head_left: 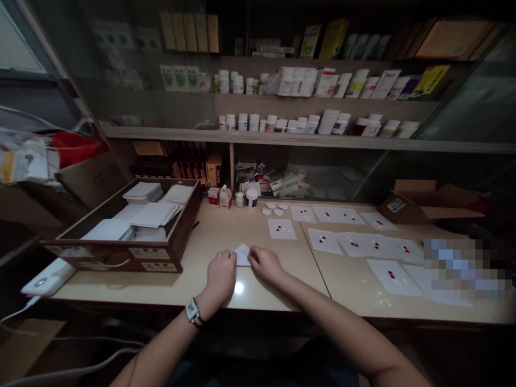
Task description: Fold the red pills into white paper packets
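My left hand (pixel 221 275) and my right hand (pixel 265 263) rest on the tan counter (pixel 209 242), both pinching a small folded white paper (pixel 243 254) between them. The left wrist wears a watch. The fingers of both hands are curled on the paper's edges. Just beyond lies a white paper square with red pills (pixel 281 229) on it. More such squares with red pills (pixel 377 245) are spread over the counter to the right. A few small folded packets (pixel 274 208) lie further back.
A wooden tray (pixel 133 250) holding stacks of white paper stands at the left. Small bottles and boxes (pixel 237 198) stand at the counter's back. Shelves of medicine bottles (pixel 306 102) rise behind. A cardboard box (pixel 423 204) sits at the right. A white device (pixel 48 277) lies at front left.
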`<state>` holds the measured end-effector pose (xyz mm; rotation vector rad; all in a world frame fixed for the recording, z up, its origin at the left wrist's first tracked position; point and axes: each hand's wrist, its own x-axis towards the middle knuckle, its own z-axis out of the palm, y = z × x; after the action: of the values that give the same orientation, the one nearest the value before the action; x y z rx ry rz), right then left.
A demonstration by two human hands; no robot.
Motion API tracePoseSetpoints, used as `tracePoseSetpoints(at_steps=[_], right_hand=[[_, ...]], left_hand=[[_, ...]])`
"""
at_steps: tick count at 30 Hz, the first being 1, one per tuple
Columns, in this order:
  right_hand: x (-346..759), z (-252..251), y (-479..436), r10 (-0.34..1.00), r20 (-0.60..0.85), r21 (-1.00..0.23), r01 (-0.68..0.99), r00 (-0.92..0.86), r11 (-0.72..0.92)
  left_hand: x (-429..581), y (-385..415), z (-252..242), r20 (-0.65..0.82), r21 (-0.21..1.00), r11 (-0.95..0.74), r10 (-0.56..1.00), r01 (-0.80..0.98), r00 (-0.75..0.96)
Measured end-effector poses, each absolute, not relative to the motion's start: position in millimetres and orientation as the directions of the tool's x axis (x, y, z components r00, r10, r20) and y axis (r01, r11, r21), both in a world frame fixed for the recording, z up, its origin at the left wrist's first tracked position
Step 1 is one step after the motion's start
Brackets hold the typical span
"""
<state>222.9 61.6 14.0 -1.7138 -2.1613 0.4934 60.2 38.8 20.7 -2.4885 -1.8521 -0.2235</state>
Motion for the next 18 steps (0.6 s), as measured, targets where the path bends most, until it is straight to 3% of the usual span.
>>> tracePoseSetpoints(at_steps=[8,18], right_hand=[[227,16,85,0.961,-0.059,-0.547,0.814,-0.27,0.195],[225,15,92,0.963,-0.113,-0.579,0.804,-0.243,0.135]], left_hand=[[60,36,22,0.073,0.015,-0.295,0.953,0.955,0.293],[67,19,18,0.135,-0.016,-0.357,0.925,0.934,0.356]])
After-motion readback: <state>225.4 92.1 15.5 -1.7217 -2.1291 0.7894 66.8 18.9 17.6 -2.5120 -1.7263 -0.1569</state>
